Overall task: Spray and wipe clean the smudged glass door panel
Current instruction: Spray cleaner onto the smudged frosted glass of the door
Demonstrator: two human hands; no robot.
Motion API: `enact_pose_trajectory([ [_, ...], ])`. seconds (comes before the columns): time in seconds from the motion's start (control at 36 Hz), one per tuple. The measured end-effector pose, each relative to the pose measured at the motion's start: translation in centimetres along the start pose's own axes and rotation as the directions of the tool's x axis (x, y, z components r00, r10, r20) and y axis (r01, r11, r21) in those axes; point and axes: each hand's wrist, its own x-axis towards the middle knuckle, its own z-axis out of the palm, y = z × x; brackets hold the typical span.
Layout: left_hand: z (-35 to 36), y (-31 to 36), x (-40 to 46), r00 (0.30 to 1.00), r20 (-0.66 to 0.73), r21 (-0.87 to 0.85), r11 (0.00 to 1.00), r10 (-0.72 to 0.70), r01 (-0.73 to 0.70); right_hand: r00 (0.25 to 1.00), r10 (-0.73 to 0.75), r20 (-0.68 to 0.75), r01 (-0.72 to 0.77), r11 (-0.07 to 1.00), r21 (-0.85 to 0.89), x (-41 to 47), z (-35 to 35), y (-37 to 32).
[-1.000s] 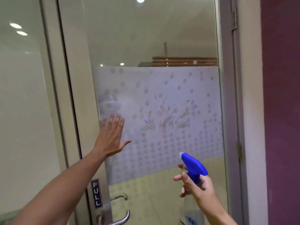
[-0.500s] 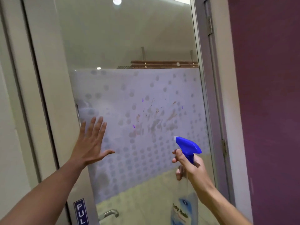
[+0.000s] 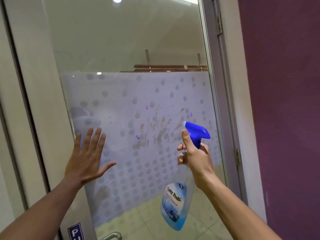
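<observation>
The glass door panel [image 3: 121, 104] has a frosted dotted band across its middle. Brownish and purple smudges [image 3: 155, 125] mark the band right of centre. My left hand [image 3: 86, 158] lies flat against the glass at the band's left side, fingers spread. My right hand [image 3: 194, 155] grips the neck of a clear spray bottle [image 3: 174, 205] with a blue trigger head [image 3: 196, 131]. Its nozzle points left at the smudges, close to the glass. No cloth is in view.
The pale door frame [image 3: 39, 101] runs down the left, with a blue PULL sign [image 3: 75, 232] and a metal handle [image 3: 113, 236] at the bottom. A grey hinge jamb [image 3: 223, 84] and a purple wall [image 3: 280, 101] stand on the right.
My right hand has lifted the spray bottle higher, up to the level of the smudges. The view has shifted closer and lower; my left hand stays flat on the glass.
</observation>
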Motion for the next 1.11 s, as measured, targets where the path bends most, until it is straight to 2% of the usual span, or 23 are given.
enact_pose_trajectory([
  [0.58, -0.7, 0.2, 0.0, 0.997, 0.073, 0.019, 1.0, -0.019, 0.018, 1.0, 0.0, -0.015, 0.001, 0.998, 0.069, 2.1, -2.4, -0.6],
  [0.78, -0.8, 0.2, 0.0, 0.997, 0.075, 0.008, 1.0, -0.018, 0.018, 0.987, -0.01, -0.162, 0.019, 0.998, 0.054, 3.2, -3.7, -0.8],
  [0.92, -0.8, 0.2, 0.0, 0.996, 0.089, 0.006, 1.0, -0.024, 0.024, 0.955, 0.033, -0.296, -0.031, 0.999, 0.012, 4.0, -5.1, -0.1],
  [1.11, -0.9, 0.3, 0.1, 0.994, 0.106, 0.0, 1.0, -0.026, 0.027, 0.953, 0.094, -0.288, -0.054, 0.988, 0.144, 4.4, -6.3, 0.2],
])
